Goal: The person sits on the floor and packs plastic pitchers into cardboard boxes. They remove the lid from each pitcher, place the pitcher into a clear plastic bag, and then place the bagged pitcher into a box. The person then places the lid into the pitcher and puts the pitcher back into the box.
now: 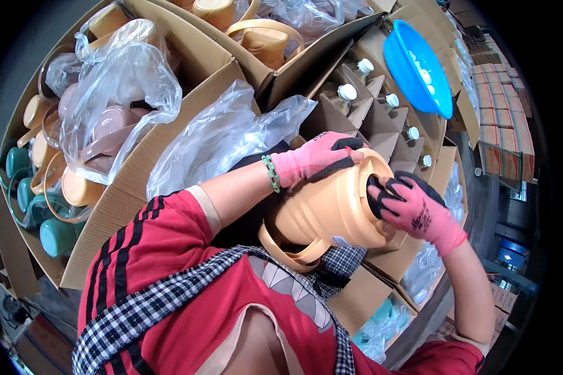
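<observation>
A peach-coloured plastic jug casing lies tilted across my lap, its round opening turned to the right and its handle loop toward me. My left hand, in a pink glove with black fingertips, is wrapped over the upper side of the casing near the rim. At the opening, the gloved fingers of my right hand are curled together and reach inside the rim. Whatever those fingertips grip is hidden by the glove and the dark opening.
At left, a large carton holds peach, mauve and teal jugs under clear plastic. A divided carton ahead contains bottles with white caps. On it rests a blue basin with white pieces. More peach jugs fill another carton. Stacked boxes stand at far right.
</observation>
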`<state>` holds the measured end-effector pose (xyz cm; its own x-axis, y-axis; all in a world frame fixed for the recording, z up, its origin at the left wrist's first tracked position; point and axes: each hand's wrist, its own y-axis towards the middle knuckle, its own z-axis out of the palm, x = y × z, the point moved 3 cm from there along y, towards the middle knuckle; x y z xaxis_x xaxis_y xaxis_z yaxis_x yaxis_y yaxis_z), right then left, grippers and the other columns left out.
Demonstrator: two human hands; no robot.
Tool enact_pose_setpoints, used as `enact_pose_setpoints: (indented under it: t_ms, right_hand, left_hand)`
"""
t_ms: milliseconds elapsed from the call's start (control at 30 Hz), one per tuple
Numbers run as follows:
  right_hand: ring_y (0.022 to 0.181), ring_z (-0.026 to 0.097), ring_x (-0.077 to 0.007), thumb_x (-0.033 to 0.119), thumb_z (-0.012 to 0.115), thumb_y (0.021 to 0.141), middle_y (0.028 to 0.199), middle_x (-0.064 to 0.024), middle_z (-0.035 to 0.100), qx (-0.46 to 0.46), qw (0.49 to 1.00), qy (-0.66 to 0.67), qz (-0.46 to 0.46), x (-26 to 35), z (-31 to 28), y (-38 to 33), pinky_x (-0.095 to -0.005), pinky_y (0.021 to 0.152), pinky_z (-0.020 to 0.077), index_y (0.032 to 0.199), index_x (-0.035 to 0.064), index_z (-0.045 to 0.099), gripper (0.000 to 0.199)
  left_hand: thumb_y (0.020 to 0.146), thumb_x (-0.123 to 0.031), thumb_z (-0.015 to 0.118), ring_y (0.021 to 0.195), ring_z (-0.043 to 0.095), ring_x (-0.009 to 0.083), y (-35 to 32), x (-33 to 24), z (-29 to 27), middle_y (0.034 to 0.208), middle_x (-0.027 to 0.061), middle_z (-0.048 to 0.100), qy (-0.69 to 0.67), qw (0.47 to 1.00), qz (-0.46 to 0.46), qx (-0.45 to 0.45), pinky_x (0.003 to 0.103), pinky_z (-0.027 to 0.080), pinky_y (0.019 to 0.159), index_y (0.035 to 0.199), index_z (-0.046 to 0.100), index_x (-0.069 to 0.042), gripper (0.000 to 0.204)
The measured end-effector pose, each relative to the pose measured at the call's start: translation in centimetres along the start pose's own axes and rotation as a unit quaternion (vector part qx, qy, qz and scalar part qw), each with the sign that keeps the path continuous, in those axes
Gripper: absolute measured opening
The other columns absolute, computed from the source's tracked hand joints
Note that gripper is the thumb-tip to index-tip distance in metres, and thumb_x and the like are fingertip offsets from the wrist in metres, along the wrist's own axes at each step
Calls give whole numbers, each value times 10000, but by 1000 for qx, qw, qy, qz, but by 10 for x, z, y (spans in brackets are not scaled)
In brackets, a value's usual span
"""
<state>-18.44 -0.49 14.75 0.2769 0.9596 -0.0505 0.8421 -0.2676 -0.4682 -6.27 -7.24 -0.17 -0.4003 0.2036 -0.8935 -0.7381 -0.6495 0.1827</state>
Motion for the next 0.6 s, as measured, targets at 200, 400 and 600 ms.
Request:
enact_pose_setpoints:
  t_ms: [200, 400, 600]
  right_hand:
    - [760, 502, -311, 195, 589, 687, 765, -140, 526, -44, 918, 189, 346, -4, 24, 13, -384, 701, 417, 716, 19, 521, 190]
    - [714, 552, -329, 307, 513, 783, 706, -199, 562, -34, 814, 289, 503, -8, 12, 30, -392, 668, 427, 749, -4, 563, 316]
    - [789, 512, -333, 290, 508, 804, 837, -199, 537, -317, 603, 458, 571, 26, 51, -3, -382, 703, 395, 871, -16, 551, 317]
  left_hand:
    - [788, -320, 481, 695, 475, 104, 6, 15, 0, 701, 88, 540, 63, 996, 15, -62, 271, 403, 675, 929, 559, 6, 364]
    - [817, -287, 495, 778, 532, 103, 1, 12, -11, 824, 53, 585, 60, 990, -20, -129, 240, 426, 730, 982, 548, 4, 339]
    - [667, -300, 656, 977, 483, 327, -87, -97, -20, 1191, 185, 407, 737, 616, 69, -269, 363, 404, 796, 1124, 472, -55, 550]
